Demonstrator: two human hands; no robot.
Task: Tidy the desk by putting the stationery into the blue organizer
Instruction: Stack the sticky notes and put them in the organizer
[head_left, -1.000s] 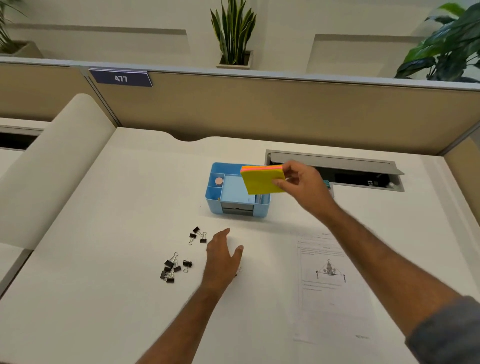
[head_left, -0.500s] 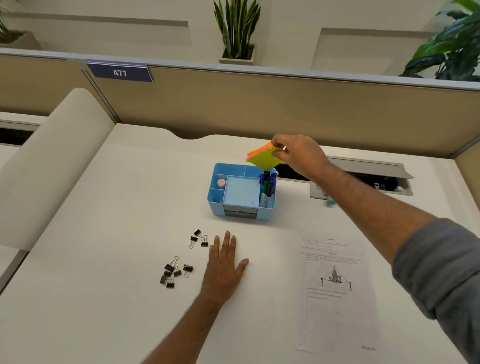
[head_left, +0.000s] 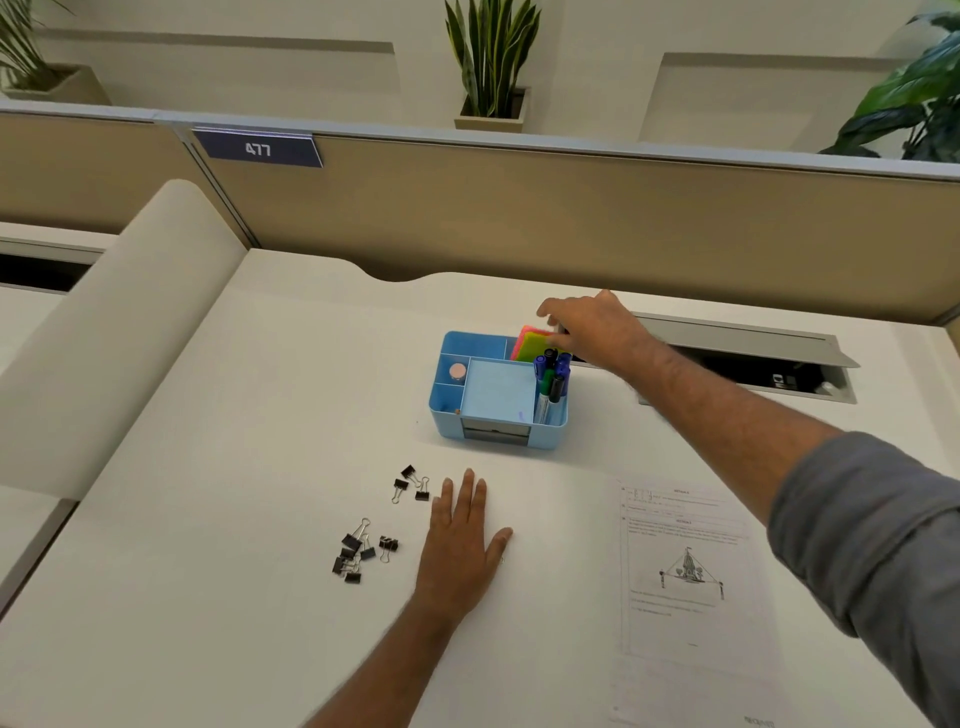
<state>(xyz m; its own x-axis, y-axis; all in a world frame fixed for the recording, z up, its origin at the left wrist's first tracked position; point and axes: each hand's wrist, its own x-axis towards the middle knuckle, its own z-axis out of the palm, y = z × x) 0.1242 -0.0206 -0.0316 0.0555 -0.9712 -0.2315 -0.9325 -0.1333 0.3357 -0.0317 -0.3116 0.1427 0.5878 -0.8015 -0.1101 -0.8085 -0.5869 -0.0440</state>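
Note:
The blue organizer (head_left: 447, 413) stands mid-desk, holding several pens (head_left: 550, 376) in its right slot and a pale blue pad in the centre. My right hand (head_left: 592, 325) reaches over its back right corner, fingers pinched on a stack of sticky notes (head_left: 531, 345), yellow-green with pink edges, which stands tilted inside the rear compartment. My left hand (head_left: 462, 540) lies flat on the desk in front of the organizer, fingers spread, holding nothing. Several black binder clips (head_left: 358, 551) lie scattered just left of that hand, with three more clips (head_left: 411, 483) nearer the organizer.
A printed sheet with a diagram (head_left: 685, 566) lies at the front right. An open cable tray with a grey flap (head_left: 748, 358) sits behind the right hand. A beige partition wall (head_left: 519, 218) closes off the back of the desk.
My right hand has lowered the sticky notes from above the organizer down into its rear compartment. The left hand has stayed flat on the desk.

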